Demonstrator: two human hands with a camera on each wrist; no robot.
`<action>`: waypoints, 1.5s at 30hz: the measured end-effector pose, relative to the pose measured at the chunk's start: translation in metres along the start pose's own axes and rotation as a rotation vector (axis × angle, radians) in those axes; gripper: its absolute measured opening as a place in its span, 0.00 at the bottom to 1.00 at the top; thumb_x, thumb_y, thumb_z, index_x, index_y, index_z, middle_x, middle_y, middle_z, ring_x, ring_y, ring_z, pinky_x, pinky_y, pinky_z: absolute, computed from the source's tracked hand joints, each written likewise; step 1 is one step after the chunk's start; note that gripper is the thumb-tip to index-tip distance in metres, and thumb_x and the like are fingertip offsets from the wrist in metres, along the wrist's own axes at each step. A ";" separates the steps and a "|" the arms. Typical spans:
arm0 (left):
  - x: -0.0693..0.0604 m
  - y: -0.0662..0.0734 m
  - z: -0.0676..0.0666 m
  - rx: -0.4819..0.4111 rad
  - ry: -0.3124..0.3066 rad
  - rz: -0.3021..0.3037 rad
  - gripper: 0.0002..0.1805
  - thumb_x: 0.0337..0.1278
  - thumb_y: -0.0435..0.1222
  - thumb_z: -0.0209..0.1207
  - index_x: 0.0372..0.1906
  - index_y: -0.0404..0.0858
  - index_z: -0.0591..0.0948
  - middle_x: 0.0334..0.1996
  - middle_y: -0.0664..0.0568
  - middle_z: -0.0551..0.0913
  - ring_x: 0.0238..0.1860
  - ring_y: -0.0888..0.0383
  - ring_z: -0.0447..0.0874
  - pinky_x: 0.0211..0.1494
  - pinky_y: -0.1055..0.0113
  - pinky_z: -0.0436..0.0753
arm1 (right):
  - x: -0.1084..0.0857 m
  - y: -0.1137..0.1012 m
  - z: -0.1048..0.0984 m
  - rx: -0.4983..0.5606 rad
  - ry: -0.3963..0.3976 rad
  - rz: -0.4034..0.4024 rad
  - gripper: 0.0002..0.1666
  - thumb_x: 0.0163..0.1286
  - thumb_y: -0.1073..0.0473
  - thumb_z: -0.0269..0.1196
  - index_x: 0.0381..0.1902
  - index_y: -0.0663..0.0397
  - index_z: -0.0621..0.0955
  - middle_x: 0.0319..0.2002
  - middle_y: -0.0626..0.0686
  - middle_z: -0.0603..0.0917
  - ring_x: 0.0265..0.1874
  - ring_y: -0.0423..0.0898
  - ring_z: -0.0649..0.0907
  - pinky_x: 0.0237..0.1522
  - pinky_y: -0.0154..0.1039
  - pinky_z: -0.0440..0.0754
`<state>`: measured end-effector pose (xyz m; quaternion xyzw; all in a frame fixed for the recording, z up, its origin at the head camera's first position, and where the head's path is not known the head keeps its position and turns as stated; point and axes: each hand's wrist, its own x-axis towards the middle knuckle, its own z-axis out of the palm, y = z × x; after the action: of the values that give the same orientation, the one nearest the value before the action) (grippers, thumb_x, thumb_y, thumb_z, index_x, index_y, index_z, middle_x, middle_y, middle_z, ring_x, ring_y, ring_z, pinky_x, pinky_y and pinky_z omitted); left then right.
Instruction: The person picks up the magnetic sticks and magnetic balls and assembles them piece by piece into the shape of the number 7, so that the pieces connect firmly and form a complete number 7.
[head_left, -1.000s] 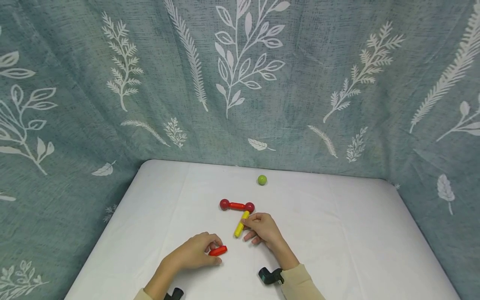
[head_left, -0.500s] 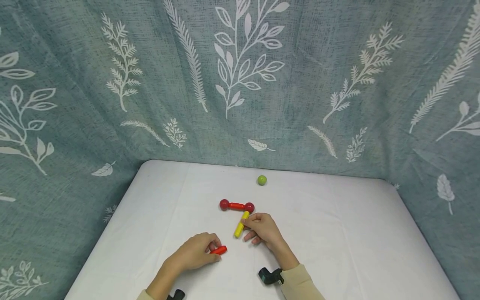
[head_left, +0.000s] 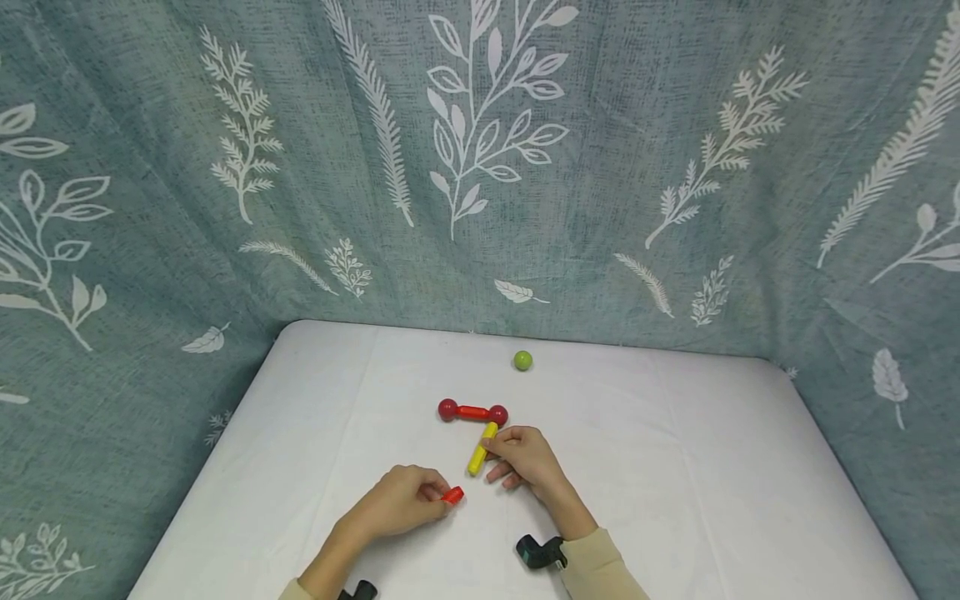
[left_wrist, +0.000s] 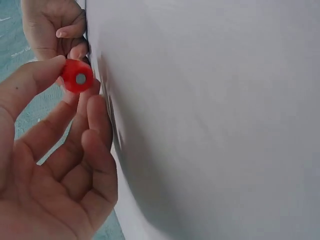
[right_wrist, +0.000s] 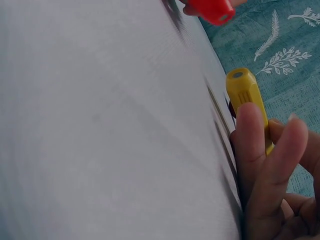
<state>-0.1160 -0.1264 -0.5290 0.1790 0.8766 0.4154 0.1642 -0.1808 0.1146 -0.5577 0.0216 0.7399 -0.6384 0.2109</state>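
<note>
My left hand (head_left: 405, 500) pinches a short red magnetic rod (head_left: 453, 496) between thumb and fingers. In the left wrist view the rod's end (left_wrist: 77, 76) faces the camera, with a round grey metal spot in it. A yellow magnetic rod (head_left: 481, 454) is held by my right hand (head_left: 528, 462); its far end meets a dark red ball (head_left: 498, 415). That ball sits at the right end of another red rod (head_left: 472, 412), with a second dark red ball (head_left: 447, 409) at the left end. In the right wrist view the yellow rod (right_wrist: 245, 90) also shows a grey spot at its end.
A green ball (head_left: 522, 360) lies near the far edge of the white-covered table (head_left: 637, 433). Behind the table hangs a leaf-patterned teal curtain (head_left: 600, 208). Black devices (head_left: 538, 552) are strapped at the wrists.
The left hand has taken the red rod between its fingertips and shifted slightly to the right and toward the yellow rod. The right hand and the joined pieces stay in place.
</note>
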 end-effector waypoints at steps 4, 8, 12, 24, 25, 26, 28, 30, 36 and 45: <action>0.007 0.001 0.004 -0.080 -0.009 -0.042 0.06 0.55 0.40 0.69 0.33 0.43 0.85 0.22 0.61 0.83 0.24 0.64 0.79 0.28 0.69 0.75 | 0.000 0.000 0.000 0.000 0.002 0.006 0.20 0.68 0.52 0.69 0.42 0.66 0.81 0.32 0.57 0.87 0.20 0.47 0.87 0.16 0.33 0.79; 0.012 0.000 0.008 -0.117 -0.007 -0.074 0.10 0.55 0.45 0.71 0.31 0.43 0.85 0.21 0.60 0.84 0.23 0.64 0.76 0.26 0.69 0.72 | 0.001 0.001 0.000 -0.002 0.000 0.000 0.19 0.68 0.53 0.69 0.42 0.66 0.81 0.32 0.56 0.87 0.20 0.48 0.87 0.16 0.33 0.79; 0.017 0.000 0.010 -0.136 -0.014 -0.081 0.11 0.54 0.46 0.71 0.31 0.43 0.85 0.21 0.59 0.84 0.24 0.63 0.76 0.27 0.69 0.71 | 0.001 0.001 0.000 -0.007 0.006 -0.003 0.19 0.68 0.52 0.69 0.42 0.66 0.81 0.32 0.57 0.86 0.20 0.48 0.87 0.16 0.33 0.79; 0.023 0.001 0.013 -0.112 -0.002 -0.082 0.11 0.56 0.45 0.70 0.32 0.42 0.84 0.21 0.59 0.83 0.22 0.63 0.74 0.25 0.69 0.69 | -0.003 0.000 0.001 -0.024 0.011 -0.009 0.17 0.71 0.56 0.66 0.43 0.68 0.80 0.31 0.59 0.86 0.20 0.50 0.87 0.16 0.33 0.78; 0.023 0.001 0.013 -0.113 0.000 -0.081 0.11 0.57 0.45 0.70 0.33 0.41 0.84 0.21 0.59 0.83 0.22 0.63 0.73 0.24 0.69 0.69 | -0.006 -0.004 0.002 -0.029 0.012 -0.008 0.17 0.71 0.57 0.65 0.43 0.69 0.80 0.32 0.59 0.86 0.21 0.50 0.87 0.16 0.33 0.79; 0.024 0.001 0.013 -0.114 0.001 -0.079 0.11 0.57 0.44 0.70 0.33 0.41 0.84 0.21 0.59 0.83 0.22 0.63 0.73 0.24 0.70 0.69 | -0.005 -0.004 0.002 -0.034 0.014 -0.007 0.17 0.72 0.57 0.65 0.43 0.69 0.80 0.32 0.60 0.86 0.21 0.51 0.87 0.16 0.33 0.79; 0.024 0.002 0.014 -0.117 0.001 -0.078 0.10 0.57 0.44 0.69 0.33 0.41 0.85 0.21 0.59 0.83 0.22 0.63 0.73 0.24 0.70 0.69 | -0.007 -0.004 0.003 -0.038 0.017 -0.018 0.17 0.71 0.56 0.66 0.42 0.68 0.80 0.31 0.58 0.86 0.20 0.49 0.87 0.16 0.33 0.78; 0.025 0.002 0.015 -0.118 0.002 -0.079 0.10 0.57 0.44 0.70 0.33 0.41 0.85 0.21 0.59 0.83 0.22 0.64 0.73 0.23 0.70 0.68 | -0.007 -0.003 0.003 -0.042 0.022 -0.016 0.18 0.71 0.55 0.66 0.43 0.68 0.80 0.31 0.57 0.86 0.20 0.50 0.87 0.15 0.33 0.78; 0.025 0.002 0.014 -0.114 0.000 -0.073 0.10 0.57 0.45 0.69 0.33 0.42 0.85 0.22 0.58 0.83 0.22 0.64 0.73 0.24 0.70 0.68 | -0.003 0.001 0.000 -0.015 0.011 -0.016 0.21 0.68 0.51 0.69 0.43 0.66 0.81 0.30 0.56 0.86 0.20 0.49 0.87 0.15 0.34 0.79; 0.026 0.001 0.010 -0.095 0.001 -0.078 0.11 0.59 0.47 0.67 0.32 0.44 0.85 0.21 0.59 0.83 0.22 0.64 0.72 0.24 0.70 0.68 | -0.001 0.001 0.000 -0.020 0.011 -0.005 0.20 0.68 0.51 0.69 0.42 0.66 0.81 0.30 0.56 0.86 0.19 0.48 0.87 0.16 0.33 0.79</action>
<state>-0.1348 -0.1075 -0.5377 0.1366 0.8624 0.4497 0.1882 -0.1793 0.1148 -0.5582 0.0212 0.7473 -0.6315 0.2056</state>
